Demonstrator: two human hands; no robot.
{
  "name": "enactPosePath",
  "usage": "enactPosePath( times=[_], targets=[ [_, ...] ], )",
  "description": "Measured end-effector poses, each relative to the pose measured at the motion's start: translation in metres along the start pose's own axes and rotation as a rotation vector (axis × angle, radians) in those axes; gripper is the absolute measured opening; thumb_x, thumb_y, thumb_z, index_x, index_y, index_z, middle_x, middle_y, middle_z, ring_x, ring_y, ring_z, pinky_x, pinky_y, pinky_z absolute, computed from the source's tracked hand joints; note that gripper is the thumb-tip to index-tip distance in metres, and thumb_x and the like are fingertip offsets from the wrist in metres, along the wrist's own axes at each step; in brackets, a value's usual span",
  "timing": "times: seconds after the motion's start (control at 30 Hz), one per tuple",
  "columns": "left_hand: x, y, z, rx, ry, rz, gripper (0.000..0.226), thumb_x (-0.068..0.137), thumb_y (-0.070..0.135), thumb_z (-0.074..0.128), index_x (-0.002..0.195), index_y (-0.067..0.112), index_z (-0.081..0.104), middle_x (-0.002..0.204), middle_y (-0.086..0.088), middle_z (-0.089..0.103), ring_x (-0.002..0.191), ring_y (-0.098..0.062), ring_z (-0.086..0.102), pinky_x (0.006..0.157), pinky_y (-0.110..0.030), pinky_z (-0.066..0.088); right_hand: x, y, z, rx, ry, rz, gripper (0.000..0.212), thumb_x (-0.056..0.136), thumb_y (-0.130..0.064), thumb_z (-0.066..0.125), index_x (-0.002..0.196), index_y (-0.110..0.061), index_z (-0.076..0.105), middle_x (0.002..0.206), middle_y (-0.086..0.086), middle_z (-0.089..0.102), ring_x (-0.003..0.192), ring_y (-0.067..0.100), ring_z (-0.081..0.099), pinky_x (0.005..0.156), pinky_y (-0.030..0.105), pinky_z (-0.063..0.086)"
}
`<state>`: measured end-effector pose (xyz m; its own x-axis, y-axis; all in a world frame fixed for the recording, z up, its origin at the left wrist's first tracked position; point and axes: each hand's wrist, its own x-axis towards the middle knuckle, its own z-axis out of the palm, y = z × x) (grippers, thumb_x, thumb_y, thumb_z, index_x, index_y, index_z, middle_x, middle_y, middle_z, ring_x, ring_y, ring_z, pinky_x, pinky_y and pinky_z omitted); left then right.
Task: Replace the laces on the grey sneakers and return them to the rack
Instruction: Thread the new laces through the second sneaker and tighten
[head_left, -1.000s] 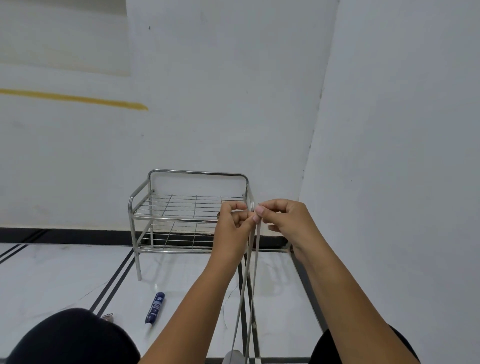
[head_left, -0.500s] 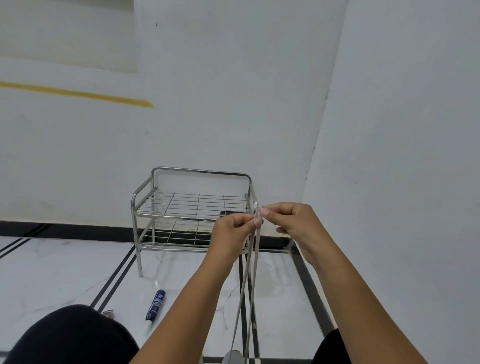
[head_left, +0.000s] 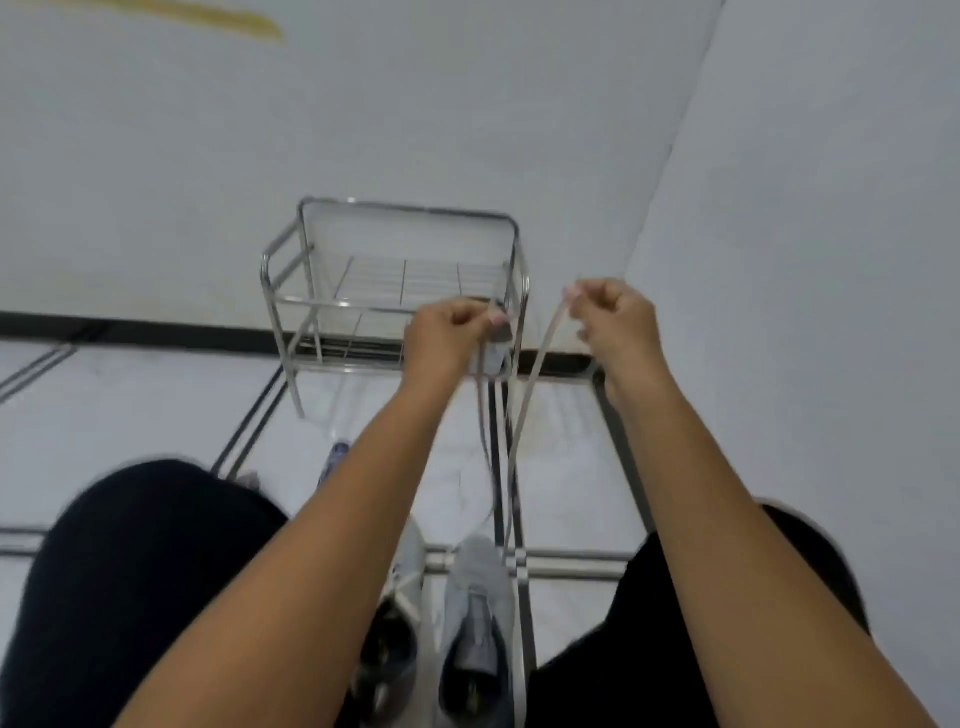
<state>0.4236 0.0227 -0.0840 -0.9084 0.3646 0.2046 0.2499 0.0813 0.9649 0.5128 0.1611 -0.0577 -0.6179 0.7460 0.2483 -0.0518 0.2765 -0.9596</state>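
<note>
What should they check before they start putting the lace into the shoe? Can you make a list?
1. Left hand pinches a lace end: ok.
2. Right hand pinches the other end of the lace: ok.
3. Lace free of knots: cannot tell, blurred.
4. Right-side grey sneaker has bare eyelets ready: cannot tell.
5. Left-side sneaker upright beside it: ok.
6. Rack has room on top shelf: ok.

Head camera looks down, forward, over forearms.
</note>
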Motion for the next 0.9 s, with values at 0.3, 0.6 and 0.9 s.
enactPosePath(
  times=[0.3,0.6,0.9],
  targets=[
    [-0.084,-0.227,0.011,0.303,0.104,-0.731,0.020,0.094,0.020,0.048,0.108,0.012,0.060,0.110,-0.011,0.066,0.101,-0.033,0.061,0.084,-0.035,0.048,-0.085,0.249,0.030,-0.334,-0.023,0.755,0.019,0.091,-0.012,0.049,0.093,-0.011,0.068,0.081,0.004,0.063,0.082,0.021,0.062,0.074,0.032,0.053],
    [-0.129,-0.300,0.057,0.717,-0.507,-0.727,0.036,0.084,0.037,0.064,0.105,0.008,0.060,0.104,-0.010,0.063,0.100,-0.028,0.059,0.080,-0.034,0.047,-0.148,0.337,0.053,-0.755,-0.390,0.846,0.022,0.090,-0.016,0.049,0.092,-0.011,0.070,0.101,0.008,0.068,0.095,0.030,0.062,0.069,0.026,0.043],
    [-0.122,-0.335,0.056,0.651,-0.528,-0.755,0.019,0.085,0.010,0.056,0.069,0.013,0.066,0.079,-0.018,0.069,0.080,-0.031,0.066,0.071,-0.036,0.051,-0.151,0.355,0.075,-0.996,-0.624,0.643,0.023,0.086,-0.015,0.049,0.090,-0.023,0.070,0.109,0.003,0.062,0.102,0.026,0.059,0.089,0.039,0.049]
  ],
)
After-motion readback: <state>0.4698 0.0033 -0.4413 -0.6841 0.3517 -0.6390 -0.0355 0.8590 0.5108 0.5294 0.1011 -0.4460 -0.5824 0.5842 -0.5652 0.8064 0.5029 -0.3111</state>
